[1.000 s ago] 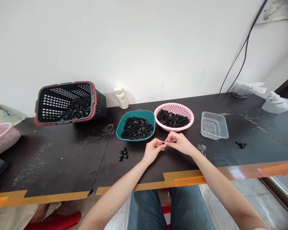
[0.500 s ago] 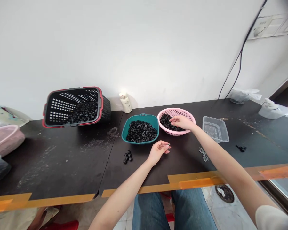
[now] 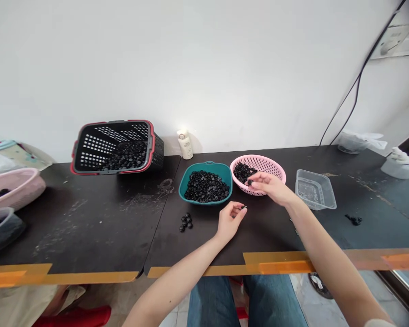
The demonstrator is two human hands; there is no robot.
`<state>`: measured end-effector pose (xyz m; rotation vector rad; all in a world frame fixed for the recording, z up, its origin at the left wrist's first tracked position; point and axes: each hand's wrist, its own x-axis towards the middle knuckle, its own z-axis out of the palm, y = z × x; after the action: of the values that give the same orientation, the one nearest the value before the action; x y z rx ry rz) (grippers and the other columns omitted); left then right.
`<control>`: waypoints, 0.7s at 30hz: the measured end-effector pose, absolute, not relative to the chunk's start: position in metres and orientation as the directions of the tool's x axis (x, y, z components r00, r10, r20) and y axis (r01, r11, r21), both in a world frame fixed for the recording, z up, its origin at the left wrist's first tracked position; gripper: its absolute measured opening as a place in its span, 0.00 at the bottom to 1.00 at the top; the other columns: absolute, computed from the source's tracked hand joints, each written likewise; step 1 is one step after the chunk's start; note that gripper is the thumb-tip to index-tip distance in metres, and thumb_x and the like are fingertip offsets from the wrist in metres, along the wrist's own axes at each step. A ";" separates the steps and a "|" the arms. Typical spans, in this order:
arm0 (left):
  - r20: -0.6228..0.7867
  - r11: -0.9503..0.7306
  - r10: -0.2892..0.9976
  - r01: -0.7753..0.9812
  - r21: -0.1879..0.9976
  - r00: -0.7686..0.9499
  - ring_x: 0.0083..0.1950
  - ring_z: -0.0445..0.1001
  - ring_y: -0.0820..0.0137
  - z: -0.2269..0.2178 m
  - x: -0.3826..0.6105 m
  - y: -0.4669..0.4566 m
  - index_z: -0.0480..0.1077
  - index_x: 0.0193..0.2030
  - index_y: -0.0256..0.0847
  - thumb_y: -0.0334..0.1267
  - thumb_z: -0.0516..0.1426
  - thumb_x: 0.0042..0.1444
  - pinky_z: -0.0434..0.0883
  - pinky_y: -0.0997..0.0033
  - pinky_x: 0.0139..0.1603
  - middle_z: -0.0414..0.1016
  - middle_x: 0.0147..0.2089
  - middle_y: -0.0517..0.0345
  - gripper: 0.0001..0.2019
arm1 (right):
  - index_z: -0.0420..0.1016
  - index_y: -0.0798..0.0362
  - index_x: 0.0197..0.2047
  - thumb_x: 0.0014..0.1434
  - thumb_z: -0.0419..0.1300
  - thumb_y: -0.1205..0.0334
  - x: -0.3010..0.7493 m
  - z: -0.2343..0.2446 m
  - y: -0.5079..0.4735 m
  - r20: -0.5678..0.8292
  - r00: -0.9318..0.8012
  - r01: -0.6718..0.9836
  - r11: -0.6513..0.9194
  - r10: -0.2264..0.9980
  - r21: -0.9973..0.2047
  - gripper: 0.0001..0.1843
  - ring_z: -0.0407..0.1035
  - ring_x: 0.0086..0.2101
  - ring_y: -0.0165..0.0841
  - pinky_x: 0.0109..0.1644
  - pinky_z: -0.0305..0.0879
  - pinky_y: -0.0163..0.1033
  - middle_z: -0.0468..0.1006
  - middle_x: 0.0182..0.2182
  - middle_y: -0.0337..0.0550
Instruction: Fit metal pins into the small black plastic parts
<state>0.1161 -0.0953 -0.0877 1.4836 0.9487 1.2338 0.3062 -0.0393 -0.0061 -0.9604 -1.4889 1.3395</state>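
Observation:
My left hand (image 3: 229, 222) is above the dark table in front of the teal basin (image 3: 181, 193), thumb and fingers pinched on something small and dark that I cannot make out. Over the near side of the pink basket (image 3: 277, 169), my right hand (image 3: 272, 187) grips a small black round piece (image 3: 250, 182) between thumb and fingertips. Dark small parts (image 3: 241, 171) lie in that basket, partly hidden by the hand. Many black ring-like pieces (image 3: 207, 187) fill the teal basin. Several black round pieces (image 3: 186, 221) lie grouped on the table left of my left hand.
A black crate (image 3: 157, 152) with red edging leans at the back left, holding black pieces. A white bottle (image 3: 185, 144) stands by the wall. On the right are a clear plastic tray (image 3: 327, 188) and small black parts (image 3: 354, 220). Orange tape (image 3: 282, 267) lines the front edge.
My right hand has come up and slightly toward me from inside the pink basket, with a black round piece now showing in its fingers. The left hand's fingers have turned upward. The view has shifted slightly.

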 end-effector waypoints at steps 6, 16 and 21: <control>0.525 -0.520 0.851 0.162 0.839 0.009 0.40 0.71 0.72 -0.081 0.113 -0.108 0.67 0.45 0.40 0.37 0.55 0.59 0.71 0.71 0.42 0.70 0.41 0.55 0.08 | 0.78 0.50 0.41 0.51 0.67 0.60 0.280 -0.051 -0.082 0.007 -0.324 -0.407 -0.133 0.946 -0.903 0.13 0.74 0.36 0.28 0.43 0.70 0.34 0.80 0.39 0.42; 0.540 -0.526 0.841 0.204 0.825 -0.017 0.42 0.71 0.70 -0.081 0.112 -0.102 0.67 0.44 0.40 0.35 0.55 0.59 0.71 0.68 0.45 0.70 0.42 0.54 0.07 | 0.75 0.50 0.48 0.55 0.64 0.60 0.266 -0.063 -0.083 -0.065 -0.361 -0.540 -0.265 0.930 -0.799 0.16 0.74 0.36 0.28 0.45 0.70 0.33 0.80 0.35 0.40; 0.532 -0.518 0.847 0.200 0.832 -0.022 0.41 0.72 0.71 -0.083 0.112 -0.099 0.67 0.43 0.40 0.36 0.57 0.58 0.72 0.68 0.44 0.71 0.40 0.55 0.07 | 0.77 0.54 0.39 0.55 0.65 0.60 0.267 -0.069 -0.081 -0.153 -0.329 -0.569 -0.325 0.932 -0.755 0.09 0.75 0.34 0.28 0.41 0.72 0.30 0.81 0.33 0.44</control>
<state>0.1124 -0.0995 -0.0827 1.7281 1.0933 1.5794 0.2668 -0.0811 -0.0686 -0.7255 -0.7335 1.8340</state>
